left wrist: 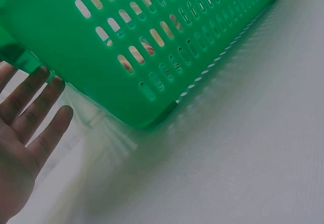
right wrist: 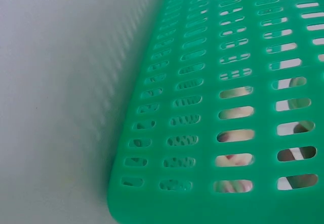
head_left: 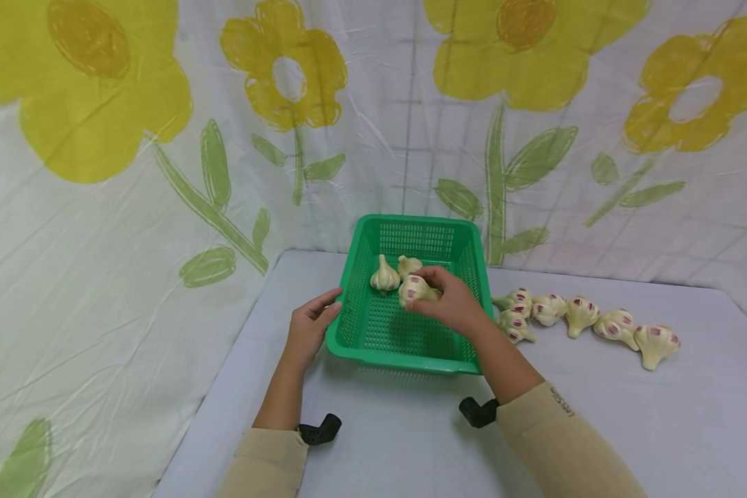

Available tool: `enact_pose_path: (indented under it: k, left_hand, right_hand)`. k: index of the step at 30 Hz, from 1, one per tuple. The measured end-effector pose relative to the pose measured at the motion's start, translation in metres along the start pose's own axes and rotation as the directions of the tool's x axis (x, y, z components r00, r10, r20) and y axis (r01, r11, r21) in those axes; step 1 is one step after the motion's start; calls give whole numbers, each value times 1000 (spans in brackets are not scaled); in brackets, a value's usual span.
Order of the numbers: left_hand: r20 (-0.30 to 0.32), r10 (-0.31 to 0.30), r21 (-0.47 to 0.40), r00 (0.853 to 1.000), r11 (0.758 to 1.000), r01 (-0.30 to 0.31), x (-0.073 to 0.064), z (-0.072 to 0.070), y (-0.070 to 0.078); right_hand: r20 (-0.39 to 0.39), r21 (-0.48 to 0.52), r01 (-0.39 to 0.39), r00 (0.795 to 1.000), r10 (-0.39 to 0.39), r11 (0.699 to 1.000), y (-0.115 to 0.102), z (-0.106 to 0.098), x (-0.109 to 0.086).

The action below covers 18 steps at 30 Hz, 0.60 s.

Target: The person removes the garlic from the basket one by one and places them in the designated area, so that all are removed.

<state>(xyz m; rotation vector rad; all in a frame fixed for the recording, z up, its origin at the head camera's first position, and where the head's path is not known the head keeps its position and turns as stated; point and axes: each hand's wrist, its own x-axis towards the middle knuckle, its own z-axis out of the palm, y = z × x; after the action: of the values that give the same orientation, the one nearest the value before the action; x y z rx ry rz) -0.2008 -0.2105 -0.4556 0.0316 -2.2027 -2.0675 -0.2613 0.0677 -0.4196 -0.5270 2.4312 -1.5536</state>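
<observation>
My right hand (head_left: 451, 301) pinches a garlic bulb (head_left: 416, 290), whitish with purple patches, between thumb and fingers above the inside of a green plastic basket (head_left: 404, 361). Two more bulbs lie in the basket: one garlic bulb (head_left: 384, 277) with its stem up, and another garlic bulb (head_left: 408, 265) partly behind the held one. At the basket's left rim is my left hand (head_left: 308, 328), fingertips right at the edge. In the left wrist view the fingers (left wrist: 43, 100) are extended and spread beside the green wall. The right wrist view shows only the slotted basket wall (right wrist: 202, 127) and the table.
To the right of the basket, several garlic bulbs (head_left: 582, 315) lie in a rough row on the white-covered table (head_left: 398, 443). Two of them sit close against the basket's right side. A white curtain (head_left: 373, 159) with yellow flowers hangs behind the table and along its left.
</observation>
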Motion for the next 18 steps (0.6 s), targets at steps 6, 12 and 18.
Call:
enact_pose_path:
  k: [6,12,18]
  left_hand:
    - [-3,1,7,1000,1000,-1,0,-1,0]
    - [-6,-8,23,1000,1000,8,6,-2,-13]
    - [-30,6,18,1000,1000,-6,15,-3,-32]
  right_hand:
    - [10,-6,18,1000,-18,1000,-1,-1,-1]
    - [-5,-1,-5,1000,5,1000,-1,-2,-5]
    - [-45,28,-28,999,30,999,-3,-3,-9]
